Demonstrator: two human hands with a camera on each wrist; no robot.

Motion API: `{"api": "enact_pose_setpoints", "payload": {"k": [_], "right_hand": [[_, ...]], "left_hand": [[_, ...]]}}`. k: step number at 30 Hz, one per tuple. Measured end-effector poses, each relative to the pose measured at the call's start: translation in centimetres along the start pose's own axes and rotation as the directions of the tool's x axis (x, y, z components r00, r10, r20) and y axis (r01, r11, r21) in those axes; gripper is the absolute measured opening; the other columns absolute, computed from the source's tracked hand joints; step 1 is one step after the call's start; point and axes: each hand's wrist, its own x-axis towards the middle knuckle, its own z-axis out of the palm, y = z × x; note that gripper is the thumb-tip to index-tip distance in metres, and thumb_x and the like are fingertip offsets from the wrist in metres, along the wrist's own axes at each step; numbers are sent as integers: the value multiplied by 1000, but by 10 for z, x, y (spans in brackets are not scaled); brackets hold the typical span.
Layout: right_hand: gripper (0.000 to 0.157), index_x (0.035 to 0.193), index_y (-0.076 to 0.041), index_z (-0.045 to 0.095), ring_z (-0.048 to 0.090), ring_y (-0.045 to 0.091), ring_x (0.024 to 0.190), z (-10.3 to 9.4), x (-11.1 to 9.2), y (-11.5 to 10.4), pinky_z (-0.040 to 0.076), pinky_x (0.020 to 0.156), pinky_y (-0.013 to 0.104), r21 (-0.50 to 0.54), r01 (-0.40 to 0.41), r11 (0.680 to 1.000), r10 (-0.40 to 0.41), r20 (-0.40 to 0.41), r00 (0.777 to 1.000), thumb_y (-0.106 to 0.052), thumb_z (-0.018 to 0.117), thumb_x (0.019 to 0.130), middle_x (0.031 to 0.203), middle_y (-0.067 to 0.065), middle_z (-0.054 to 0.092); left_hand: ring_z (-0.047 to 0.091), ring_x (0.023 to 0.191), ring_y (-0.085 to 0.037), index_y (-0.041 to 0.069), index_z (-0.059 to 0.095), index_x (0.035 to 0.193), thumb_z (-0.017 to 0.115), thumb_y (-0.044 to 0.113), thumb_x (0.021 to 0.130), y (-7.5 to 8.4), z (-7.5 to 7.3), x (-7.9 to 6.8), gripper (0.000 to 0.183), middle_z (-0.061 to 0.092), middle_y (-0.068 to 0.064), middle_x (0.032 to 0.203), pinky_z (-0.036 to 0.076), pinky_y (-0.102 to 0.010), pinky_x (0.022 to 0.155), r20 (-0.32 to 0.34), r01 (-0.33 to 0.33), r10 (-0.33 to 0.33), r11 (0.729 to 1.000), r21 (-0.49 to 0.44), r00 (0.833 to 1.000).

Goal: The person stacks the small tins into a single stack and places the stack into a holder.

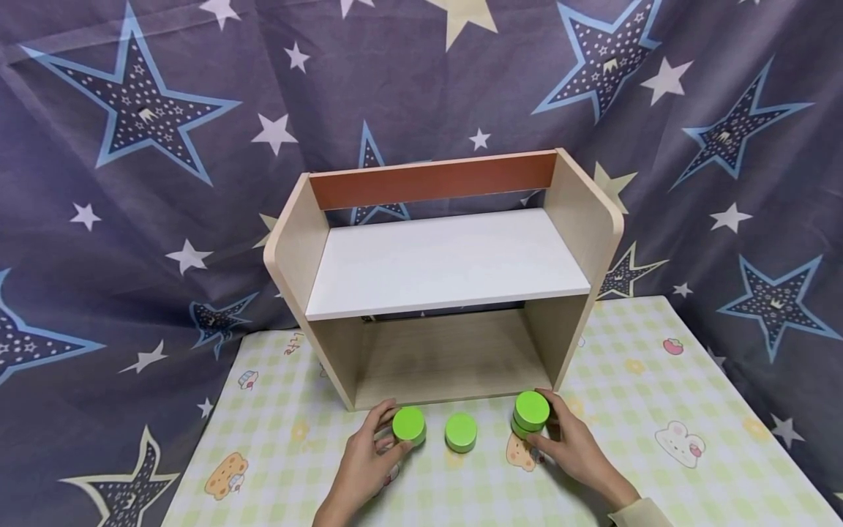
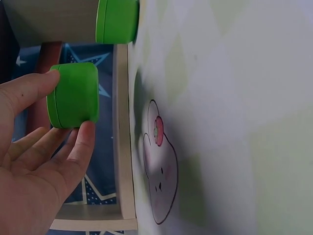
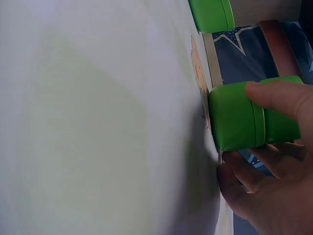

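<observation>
My left hand (image 1: 367, 460) pinches a small round green container (image 1: 410, 425) between thumb and fingers. In the left wrist view this container (image 2: 76, 95) is held off the tablecloth, with a gap and a shadow beside it. A second green container (image 1: 461, 432) stands on the cloth between my hands, touched by neither. On the right, my right hand (image 1: 571, 445) holds a stack of two such containers, thumb on one side and fingers on the other. The upper container (image 1: 531, 410) sits on the lower container (image 3: 237, 117), whose base meets the cloth. A thin seam runs around each container.
Just behind the containers stands a small wooden shelf unit (image 1: 571, 329) with a white upper board (image 1: 448, 260) and a brown back rail (image 1: 435, 179). A green checked tablecloth (image 1: 632, 410) covers the table. A dark star-patterned curtain (image 1: 217, 212) hangs behind.
</observation>
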Motion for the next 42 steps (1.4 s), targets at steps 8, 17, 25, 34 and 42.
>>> {"api": "enact_pose_setpoints", "payload": {"k": [8, 17, 25, 34, 42], "right_hand": [[77, 149, -3, 38, 56, 35, 122, 0, 0, 0, 52, 94, 50, 8, -1, 1000, 1, 3, 1000, -9, 80, 85, 137, 16, 55], [78, 149, -2, 37, 56, 36, 121, 0, 0, 0, 53, 94, 48, 11, 5, 1000, -5, 6, 1000, -7, 80, 85, 137, 17, 55], [77, 150, -3, 37, 56, 35, 122, -1, 0, 1, 53, 94, 48, 12, 8, 1000, -9, 10, 1000, -8, 80, 86, 137, 17, 55], [78, 149, -2, 37, 56, 35, 121, 0, 0, 1, 53, 94, 47, 7, 5, 1000, -5, 5, 1000, -7, 80, 85, 137, 17, 55], [78, 149, -2, 37, 57, 33, 120, 0, 0, 1, 53, 93, 46, 9, 18, 1000, -18, 3, 1000, -7, 80, 85, 136, 16, 56]], "left_hand": [[51, 130, -27, 14, 39, 151, 80, 14, 87, 7, 1, 2, 76, 53, -13, 143, 53, -32, 96, 1, -20, 20, 1000, -5, 1000], [52, 129, -31, 15, 41, 150, 80, 15, 88, 9, 5, 5, 73, 53, -15, 141, 53, -35, 96, 9, -42, 42, 999, -29, 999], [51, 130, -31, 12, 40, 150, 80, 16, 87, 15, 9, 9, 74, 52, -16, 143, 53, -30, 95, 21, -69, 70, 997, -28, 997], [52, 129, -29, 13, 40, 150, 80, 18, 88, 21, 15, 15, 73, 52, -15, 143, 53, -31, 95, 44, -99, 101, 994, -37, 994], [53, 129, -28, 14, 43, 148, 80, 16, 88, 27, 20, 20, 71, 53, -14, 142, 54, -33, 94, 56, -118, 120, 992, -45, 991]]}}
